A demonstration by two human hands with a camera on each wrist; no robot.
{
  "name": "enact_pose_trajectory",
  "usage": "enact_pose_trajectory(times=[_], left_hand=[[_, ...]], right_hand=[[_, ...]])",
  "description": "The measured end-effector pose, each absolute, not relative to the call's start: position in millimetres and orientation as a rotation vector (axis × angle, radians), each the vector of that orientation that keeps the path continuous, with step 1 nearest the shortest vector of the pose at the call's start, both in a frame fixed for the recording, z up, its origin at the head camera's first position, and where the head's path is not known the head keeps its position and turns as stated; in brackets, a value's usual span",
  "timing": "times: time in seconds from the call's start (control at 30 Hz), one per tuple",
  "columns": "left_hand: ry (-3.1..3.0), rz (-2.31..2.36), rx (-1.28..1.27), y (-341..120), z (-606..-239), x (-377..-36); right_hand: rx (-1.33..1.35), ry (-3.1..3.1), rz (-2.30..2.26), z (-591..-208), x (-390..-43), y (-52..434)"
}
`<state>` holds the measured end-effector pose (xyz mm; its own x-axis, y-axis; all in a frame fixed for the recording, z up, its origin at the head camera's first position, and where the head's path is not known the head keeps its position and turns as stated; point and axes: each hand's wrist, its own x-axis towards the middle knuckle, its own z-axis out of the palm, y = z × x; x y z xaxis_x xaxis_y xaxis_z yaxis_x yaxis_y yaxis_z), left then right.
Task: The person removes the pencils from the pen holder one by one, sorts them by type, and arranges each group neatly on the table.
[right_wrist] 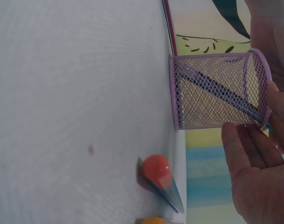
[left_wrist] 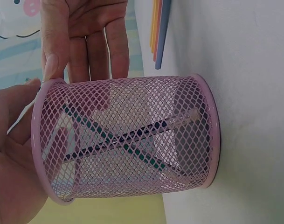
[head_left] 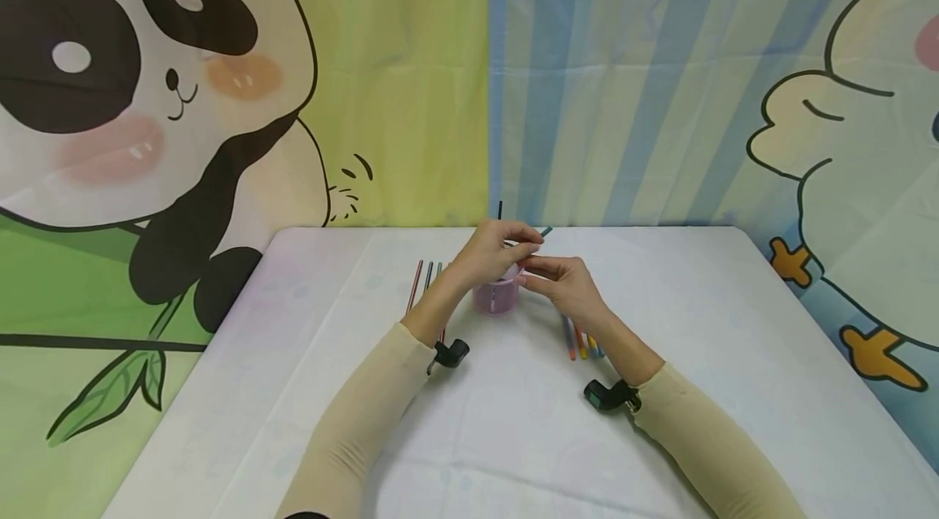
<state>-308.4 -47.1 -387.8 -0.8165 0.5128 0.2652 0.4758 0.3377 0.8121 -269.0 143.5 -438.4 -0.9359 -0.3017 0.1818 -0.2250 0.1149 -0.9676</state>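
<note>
A pink mesh pen cup (head_left: 497, 296) (left_wrist: 132, 140) (right_wrist: 211, 91) stands mid-table with dark blue, green and clear pencils leaning inside it. My left hand (head_left: 506, 246) (left_wrist: 11, 154) curls over the cup's mouth and grips a green pencil (head_left: 546, 231) whose end pokes out to the right. A black pencil (head_left: 500, 209) sticks up behind that hand. My right hand (head_left: 557, 279) (right_wrist: 258, 182) is beside the cup on the right. Its fingers are straight and its thumb touches the rim.
Three thin pencils (head_left: 425, 279) lie on the white table (head_left: 293, 389) left of the cup. Several more, orange-ended among them (head_left: 579, 340) (right_wrist: 155, 170), lie to its right under my right wrist. A cartoon backdrop (head_left: 411, 79) rises just behind the table's far edge.
</note>
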Motion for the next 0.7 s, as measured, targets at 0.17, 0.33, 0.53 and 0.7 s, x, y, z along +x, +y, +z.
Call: enact_pose_trajectory(times=[0.17,0.33,0.53,0.7], left_hand=[[2.566,1.507,0.938,-46.6,-388.6,-308.7],[2.664,1.460,0.986,-47.8,-387.6,-308.3],[2.694,1.480,1.105,-49.5,-385.9,-308.2],[2.730,1.576,1.207,-49.8,-380.6,-306.9]], right_hand=[[-0.552,2.293,-1.977,-438.8,-269.2,143.5],[-0.543,2.267,-1.993,-438.3,-268.6,143.6],[-0.535,2.260,-1.999,-438.6,-268.5,144.2],[-0.536,2.252,-2.013,-439.2,-269.0,143.7]])
